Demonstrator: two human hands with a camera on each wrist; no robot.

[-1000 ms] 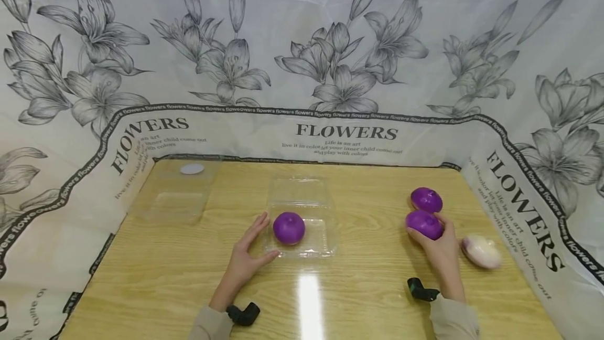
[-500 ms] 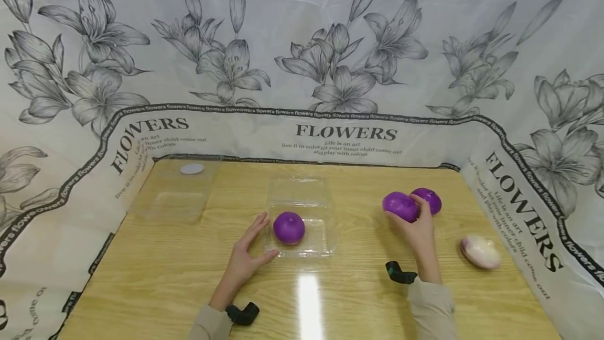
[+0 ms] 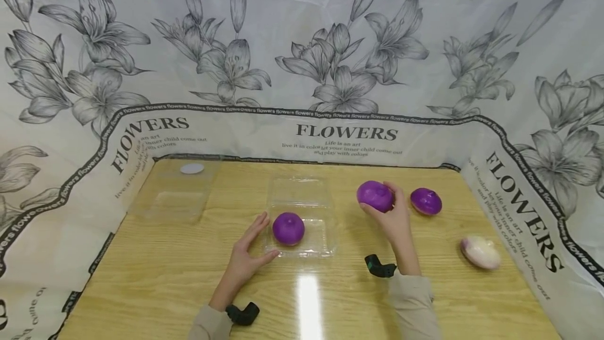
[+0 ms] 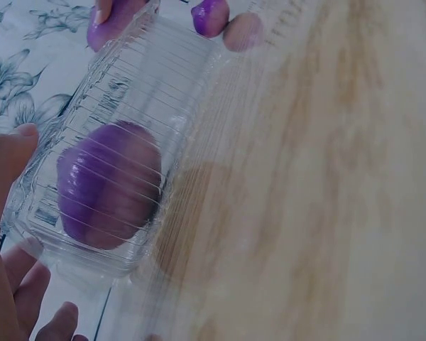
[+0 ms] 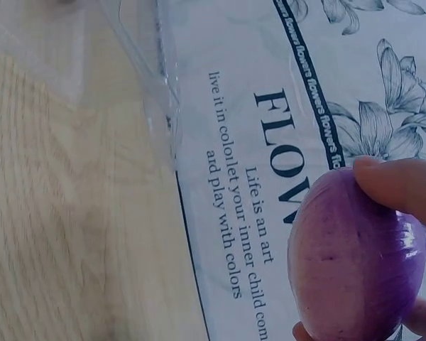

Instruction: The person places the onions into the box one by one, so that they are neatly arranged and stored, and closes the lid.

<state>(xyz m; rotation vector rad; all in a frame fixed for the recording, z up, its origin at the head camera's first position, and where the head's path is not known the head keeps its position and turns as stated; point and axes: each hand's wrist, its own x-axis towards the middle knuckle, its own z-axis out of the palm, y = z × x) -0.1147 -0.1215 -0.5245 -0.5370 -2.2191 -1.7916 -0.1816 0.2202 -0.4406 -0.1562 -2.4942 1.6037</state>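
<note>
Head view: left fingers (image 3: 252, 231) spread; near the counter's (image 3: 141, 277) far edge, right fingers (image 3: 377, 215) hold an onion (image 3: 374, 196); gloss risks slipping.

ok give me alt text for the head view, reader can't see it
A person's right hand grips a purple onion, while the left hand is beside a clear container holding a second purple onion. Farther right, a third purple onion and a whitish bulb lie on a wooden table; another clear container sits at far left.
</note>
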